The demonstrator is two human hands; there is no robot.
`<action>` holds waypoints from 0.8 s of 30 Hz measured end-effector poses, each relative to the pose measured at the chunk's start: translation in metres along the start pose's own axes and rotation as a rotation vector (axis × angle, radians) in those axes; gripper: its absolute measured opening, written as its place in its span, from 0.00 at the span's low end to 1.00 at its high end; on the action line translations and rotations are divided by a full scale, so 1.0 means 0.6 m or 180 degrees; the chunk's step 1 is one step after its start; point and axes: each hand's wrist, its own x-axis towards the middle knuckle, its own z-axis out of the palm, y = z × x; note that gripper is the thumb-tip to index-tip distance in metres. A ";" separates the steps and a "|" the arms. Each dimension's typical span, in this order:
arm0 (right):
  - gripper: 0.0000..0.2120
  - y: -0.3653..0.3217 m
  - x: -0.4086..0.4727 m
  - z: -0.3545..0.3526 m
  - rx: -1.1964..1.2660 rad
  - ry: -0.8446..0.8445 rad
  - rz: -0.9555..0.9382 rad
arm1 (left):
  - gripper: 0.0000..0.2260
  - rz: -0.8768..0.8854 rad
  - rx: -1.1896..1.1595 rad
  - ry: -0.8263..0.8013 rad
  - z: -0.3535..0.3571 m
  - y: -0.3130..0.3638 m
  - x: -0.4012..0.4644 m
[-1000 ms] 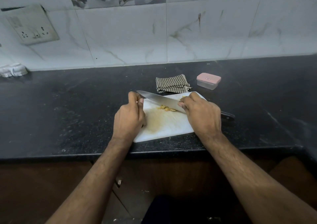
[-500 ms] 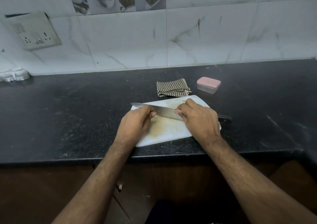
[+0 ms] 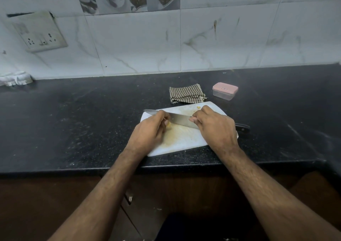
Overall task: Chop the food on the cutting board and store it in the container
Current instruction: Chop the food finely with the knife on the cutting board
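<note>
A black speckled stone counter runs along a wall of pale marbled tiles, where a worn switch-and-socket plate hangs at the left. On the counter's near edge lies a white cutting board, set at a slant and stained yellowish across its middle. A person's two bare forearms reach in from below. The right hand grasps a large knife where blade meets handle, fingers curled over the spine, the dark handle end poking out to the right; the steel blade stretches leftward across the board. The left hand sits over the blade's tip end, its fingers curled down; whether they press the blade or hold the food cannot be told. The food shows as a small pale-yellow bit at the left fingertips, just under the blade, with another yellow scrap near the board's far edge. Just beyond the board rests a folded checked cloth, and beside it, to the right, a small clear container with a pink lid closed on top. A crumpled white rag lies at the far left by the wall.
</note>
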 end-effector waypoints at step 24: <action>0.15 -0.010 0.000 -0.013 0.0192 -0.0729 0.0174 | 0.08 -0.0212 -0.0280 -0.0076 -0.001 -0.006 0.009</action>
